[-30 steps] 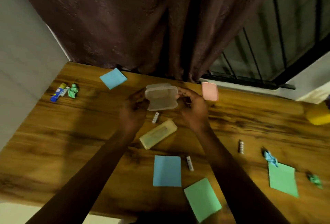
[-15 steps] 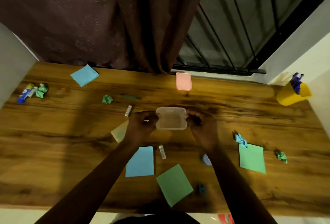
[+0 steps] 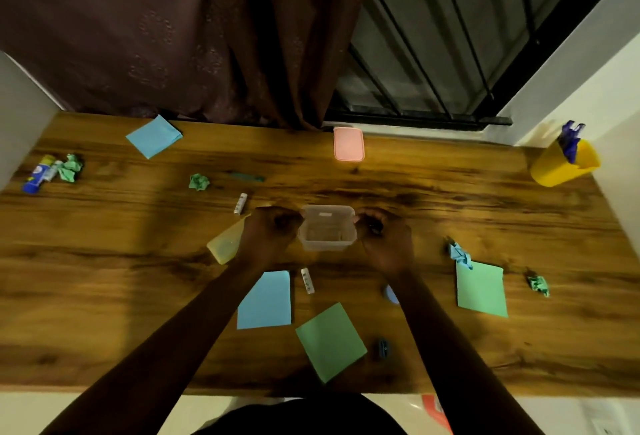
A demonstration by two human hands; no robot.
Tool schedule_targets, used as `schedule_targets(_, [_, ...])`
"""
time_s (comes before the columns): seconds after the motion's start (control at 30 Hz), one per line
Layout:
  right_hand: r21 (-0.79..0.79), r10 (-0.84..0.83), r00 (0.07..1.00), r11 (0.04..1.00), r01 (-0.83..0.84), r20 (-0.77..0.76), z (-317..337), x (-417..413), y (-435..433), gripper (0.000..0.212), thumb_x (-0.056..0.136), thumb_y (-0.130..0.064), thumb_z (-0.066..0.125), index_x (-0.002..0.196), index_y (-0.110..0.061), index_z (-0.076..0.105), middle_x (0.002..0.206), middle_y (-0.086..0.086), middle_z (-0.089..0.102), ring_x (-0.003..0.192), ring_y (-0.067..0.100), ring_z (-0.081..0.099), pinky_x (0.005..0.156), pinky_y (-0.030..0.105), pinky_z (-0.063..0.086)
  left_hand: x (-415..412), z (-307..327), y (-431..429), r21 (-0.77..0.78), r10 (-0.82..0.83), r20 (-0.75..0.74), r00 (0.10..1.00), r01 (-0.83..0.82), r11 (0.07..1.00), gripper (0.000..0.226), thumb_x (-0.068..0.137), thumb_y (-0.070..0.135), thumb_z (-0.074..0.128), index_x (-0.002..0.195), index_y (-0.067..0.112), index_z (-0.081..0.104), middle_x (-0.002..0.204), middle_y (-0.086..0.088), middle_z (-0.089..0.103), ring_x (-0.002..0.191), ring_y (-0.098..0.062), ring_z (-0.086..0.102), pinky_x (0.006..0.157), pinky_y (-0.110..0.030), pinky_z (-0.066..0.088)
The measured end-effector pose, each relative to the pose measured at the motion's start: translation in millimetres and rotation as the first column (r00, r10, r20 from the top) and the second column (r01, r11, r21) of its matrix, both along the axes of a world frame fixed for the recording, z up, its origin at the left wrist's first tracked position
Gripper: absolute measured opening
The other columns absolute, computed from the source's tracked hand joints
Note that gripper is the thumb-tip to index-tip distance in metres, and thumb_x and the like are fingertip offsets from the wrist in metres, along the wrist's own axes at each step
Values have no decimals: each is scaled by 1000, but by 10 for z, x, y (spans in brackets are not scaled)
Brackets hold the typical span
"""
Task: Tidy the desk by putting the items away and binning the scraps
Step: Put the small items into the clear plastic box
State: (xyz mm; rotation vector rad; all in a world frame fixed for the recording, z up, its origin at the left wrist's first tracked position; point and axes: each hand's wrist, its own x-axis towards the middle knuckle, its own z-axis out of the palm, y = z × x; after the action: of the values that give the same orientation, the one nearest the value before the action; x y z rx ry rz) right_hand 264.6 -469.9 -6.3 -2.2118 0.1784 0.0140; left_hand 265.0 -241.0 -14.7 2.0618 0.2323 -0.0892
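1. The clear container (image 3: pixel 327 228) is at the middle of the wooden desk (image 3: pixel 450 199), open side up. Whether its base rests on the wood or hangs just above it is hard to tell.
2. The left hand (image 3: pixel 268 232) grasps the container's left wall with curled fingers, and the right hand (image 3: pixel 384 240) grasps the right wall the same way.
3. A yellowish lid (image 3: pixel 225 245) lies just beside the left hand, partly hidden behind it.
4. A pink lid (image 3: pixel 348 144) lies flat at the far edge, below the curtain (image 3: pixel 173 36).
5. A blue sheet (image 3: pixel 265 299) and a green sheet (image 3: pixel 330 341) lie between the forearms. A second green sheet (image 3: pixel 481 289) lies to the right, with a blue scrap (image 3: pixel 460 254) touching its far corner.
6. A green scrap (image 3: pixel 199 181) lies left of centre, and a glue stick (image 3: pixel 40 174) lies at the far left.
7. A yellow cup (image 3: pixel 562 166) stands at the far right corner.
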Motion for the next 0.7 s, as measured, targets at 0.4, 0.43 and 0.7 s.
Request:
schedule_targets(0.4, [-379, 466, 882, 806, -454, -66, -51, -636, 532, 23, 101, -40, 50, 111, -28, 67, 103, -8, 72, 87, 7, 67, 67, 17, 50, 400, -36, 854, 285, 124, 66, 990, -138, 949, 10, 91, 22, 72, 98, 15, 72, 95, 0, 72, 82, -14, 64, 59, -21, 41])
schedule_targets(0.43, [-421, 470, 878, 780, -463, -93, -121, -642, 567, 23, 102, -39, 52, 118, -28, 65, 108, -6, 71, 92, 10, 68, 67, 15, 46, 411, -36, 877, 321, 101, 64, 993, -117, 940, 8, 92, 23, 71, 95, 16, 71, 92, 2, 70, 79, -12, 61, 56, -18, 37])
schedule_targets(0.7, [-537, 495, 861, 698, -474, -117, -469, -630, 750, 37, 101, -32, 56, 135, -19, 57, 120, 7, 67, 97, 25, 69, 77, 40, 60, 573, -103, 909, 433, -121, -15, 993, 115, 894, 22, 91, 8, 67, 112, 10, 74, 112, -12, 74, 97, -30, 69, 77, -30, 48])
